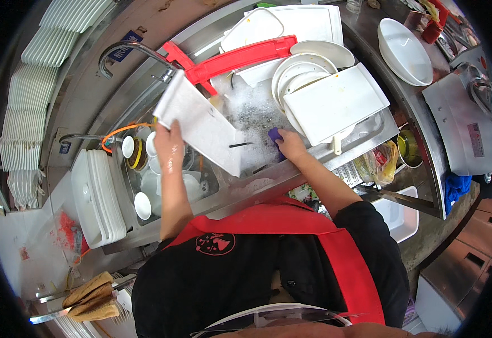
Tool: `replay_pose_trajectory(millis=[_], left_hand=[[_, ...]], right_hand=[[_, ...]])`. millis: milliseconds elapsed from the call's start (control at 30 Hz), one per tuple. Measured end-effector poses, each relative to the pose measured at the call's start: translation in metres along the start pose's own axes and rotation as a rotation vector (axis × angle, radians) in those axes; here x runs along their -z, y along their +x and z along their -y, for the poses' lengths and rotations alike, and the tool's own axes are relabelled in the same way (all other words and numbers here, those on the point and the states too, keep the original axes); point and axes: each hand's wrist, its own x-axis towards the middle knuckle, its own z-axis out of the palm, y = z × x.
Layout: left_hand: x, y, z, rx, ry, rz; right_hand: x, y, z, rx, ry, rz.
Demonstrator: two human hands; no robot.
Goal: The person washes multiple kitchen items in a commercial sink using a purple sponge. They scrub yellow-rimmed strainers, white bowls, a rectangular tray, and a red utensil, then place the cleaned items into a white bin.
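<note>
My left hand [170, 147] grips a long white rectangular plate [201, 124] by its near left edge and holds it tilted above the sink. The plate's lower right corner reaches toward the foamy water [254, 112]. On the other side of the foam, my right hand [292, 146] is closed around a purple cloth [275, 135], apart from the plate. A thin dark stick [241, 145] shows next to the plate's right edge. White round plates [299, 66] and a rectangular white dish [336, 104] are piled right of the foam.
A red plastic bar [246, 59] lies across the sink's back. At left are a curved faucet [136, 46], a basin holding small white cups [143, 205], and upright white trays [92, 197]. A large white bowl [405, 52] stands on the right counter.
</note>
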Motion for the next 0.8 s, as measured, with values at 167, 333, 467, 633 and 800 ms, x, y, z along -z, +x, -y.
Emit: replay_pose_trajectory(millis=[167, 333, 467, 633, 800], left_hand=[[0.060, -0.021, -0.048, -0.204, -0.319, -0.168], [0.024, -0.020, -0.025, -0.197, -0.300, -0.166], [-0.059, -0.034, 0.037, -0.139, -0.410, -0.079], [-0.117, -0.070, 0.103, -0.096, -0.518, 0.115], [-0.101, -0.043, 0.114, 0.271, -0.482, 0.387]], right_hand=[[-0.001, 0.001, -0.001, -0.020, 0.040, -0.047], [0.005, -0.001, 0.012, -0.134, 0.233, -0.180], [0.001, 0.002, 0.026, -0.040, 0.471, -0.286], [-0.029, 0.018, 0.030, 0.047, 0.418, -0.229], [-0.060, 0.037, 0.026, 0.010, -0.152, 0.238]])
